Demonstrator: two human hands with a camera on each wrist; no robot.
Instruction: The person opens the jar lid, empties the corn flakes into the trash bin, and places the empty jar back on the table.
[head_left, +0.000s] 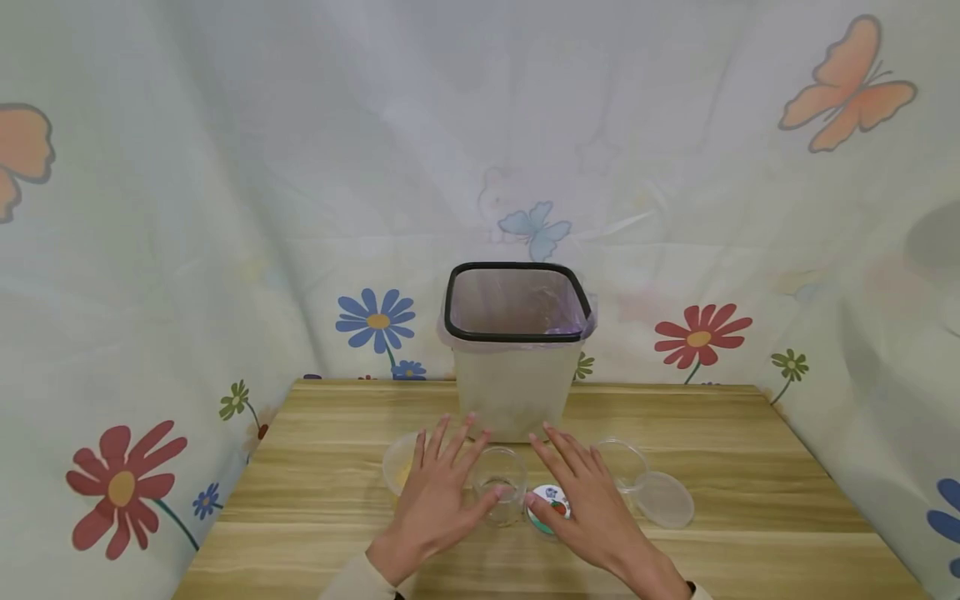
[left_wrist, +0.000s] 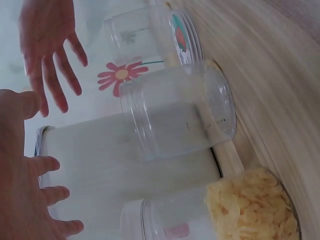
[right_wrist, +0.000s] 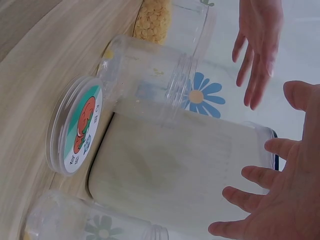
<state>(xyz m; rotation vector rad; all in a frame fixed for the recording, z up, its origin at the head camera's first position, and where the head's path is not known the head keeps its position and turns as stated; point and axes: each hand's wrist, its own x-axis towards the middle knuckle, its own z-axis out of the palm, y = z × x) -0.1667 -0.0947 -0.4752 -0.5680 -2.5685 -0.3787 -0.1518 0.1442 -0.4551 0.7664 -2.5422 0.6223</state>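
My left hand (head_left: 438, 504) is held with fingers spread above the table, beside a capped clear jar (left_wrist: 252, 205) partly filled with pale yellow flakes. A second clear plastic jar (head_left: 500, 461) stands uncapped between the hands; a few dark specks show near its bottom in the left wrist view. My right hand (head_left: 592, 512) hovers likewise, fingers extended, near a round lid (right_wrist: 82, 130) with a red fruit picture on its label, lying on the table. Right of that hand is another clear jar (head_left: 624, 461). Neither hand holds anything.
A pale bin (head_left: 510, 387) with a black rim and a purple liner stands at the table's back middle. A frosted round lid (head_left: 666, 500) lies at the right. The wooden table (head_left: 750, 467) is backed by a flower-printed curtain (head_left: 360, 192).
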